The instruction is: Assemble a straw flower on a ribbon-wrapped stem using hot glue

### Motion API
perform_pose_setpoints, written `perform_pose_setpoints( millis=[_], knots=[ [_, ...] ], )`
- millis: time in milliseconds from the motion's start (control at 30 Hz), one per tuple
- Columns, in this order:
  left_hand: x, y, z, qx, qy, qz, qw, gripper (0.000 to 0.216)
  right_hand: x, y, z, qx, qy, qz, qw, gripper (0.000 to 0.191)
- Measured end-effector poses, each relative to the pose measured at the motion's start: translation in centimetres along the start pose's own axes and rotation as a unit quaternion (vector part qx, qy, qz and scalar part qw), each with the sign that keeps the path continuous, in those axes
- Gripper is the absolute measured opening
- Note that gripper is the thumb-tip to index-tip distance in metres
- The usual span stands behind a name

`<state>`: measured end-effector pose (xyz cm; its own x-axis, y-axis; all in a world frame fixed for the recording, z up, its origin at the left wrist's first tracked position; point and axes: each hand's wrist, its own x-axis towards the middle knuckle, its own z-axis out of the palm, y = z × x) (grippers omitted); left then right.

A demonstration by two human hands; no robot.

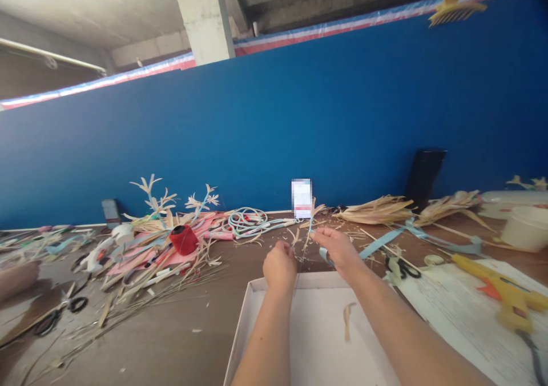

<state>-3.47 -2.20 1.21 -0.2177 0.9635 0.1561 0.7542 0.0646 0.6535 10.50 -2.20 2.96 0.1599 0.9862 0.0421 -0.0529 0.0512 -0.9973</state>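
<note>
Over the far edge of a shallow white box (257,317), my left hand (279,265) is closed around the lower part of a thin straw stem (305,249). My right hand (336,246) pinches the stem higher up, where a pale blue ribbon (377,242) is wound on it. The stem ends in a small straw flower (315,209) above my right fingers. The ribbon trails away to the right across the brown table (171,340). A loose straw scrap (347,317) lies inside the box.
Left of centre are a red thread spool (184,239), finished straw flowers (159,202), pink sheets and two pairs of black scissors (60,313). At right lie more scissors (402,269), a yellow glue gun (500,286) on paper, straw bundles (377,208), white tub (524,229). Another person's hand (17,277) rests far left.
</note>
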Motion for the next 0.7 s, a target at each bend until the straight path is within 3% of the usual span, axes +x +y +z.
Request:
perform_pose_setpoints(
  millis=[100, 200, 267, 333, 433, 533, 700],
  knots=[
    [-0.2, 0.0, -0.3, 0.017, 0.01, 0.001, 1.0, 0.017, -0.1, -0.2, 0.1, -0.007, -0.003, -0.003, 1.0, 0.031],
    [-0.4, 0.1, -0.8, 0.017, 0.069, 0.023, 0.997, 0.021, -0.4, -0.6, 0.3, -0.019, 0.009, -0.005, 1.0, 0.031],
    [-0.5, 0.2, -1.1, -0.023, 0.111, 0.053, 0.992, 0.022, -0.6, -0.8, 0.4, -0.042, 0.018, -0.012, 0.999, 0.03],
    [-0.4, 0.5, -1.2, -0.105, 0.116, 0.098, 0.983, 0.021, -0.7, -0.9, 0.5, -0.073, 0.014, -0.025, 0.997, 0.028],
    [-0.4, 1.0, -1.0, -0.258, 0.047, 0.128, 0.956, 0.022, -0.8, -1.0, 0.6, -0.113, -0.008, -0.045, 0.992, 0.025],
    [-0.4, 1.4, -0.8, -0.372, -0.033, 0.1, 0.922, 0.028, -0.9, -1.1, 0.6, -0.138, -0.032, -0.062, 0.988, 0.025],
    [-0.3, 1.3, -0.6, -0.422, -0.076, 0.073, 0.901, 0.033, -1.0, -1.2, 0.7, -0.158, -0.043, -0.094, 0.982, 0.025]
  ],
)
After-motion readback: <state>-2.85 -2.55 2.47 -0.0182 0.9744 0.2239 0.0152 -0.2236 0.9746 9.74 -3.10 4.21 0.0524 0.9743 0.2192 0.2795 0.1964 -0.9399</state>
